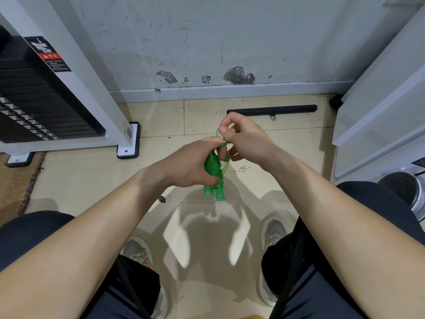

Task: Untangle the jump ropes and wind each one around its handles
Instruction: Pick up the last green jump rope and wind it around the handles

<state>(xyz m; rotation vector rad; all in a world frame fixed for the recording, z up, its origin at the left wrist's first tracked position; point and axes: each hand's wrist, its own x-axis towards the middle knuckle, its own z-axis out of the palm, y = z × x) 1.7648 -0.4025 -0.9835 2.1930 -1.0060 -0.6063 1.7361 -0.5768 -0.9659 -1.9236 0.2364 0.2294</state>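
Two green handles (220, 194) are gripped by the left hand (188, 166), above the floor (92, 180) | last rope loop (217, 132) is pinched by the right hand (246, 139) | likely risk: coils (210, 164) (springy plastic) sprung loose if tension is lost

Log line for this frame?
left hand: grips wound translucent green plastic jump rope; right hand: pinches its loose loop; stage: wrap nearly done

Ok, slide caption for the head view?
Left hand grips translucent green plastic jump rope wound around its handles; right hand pinches the free loop.
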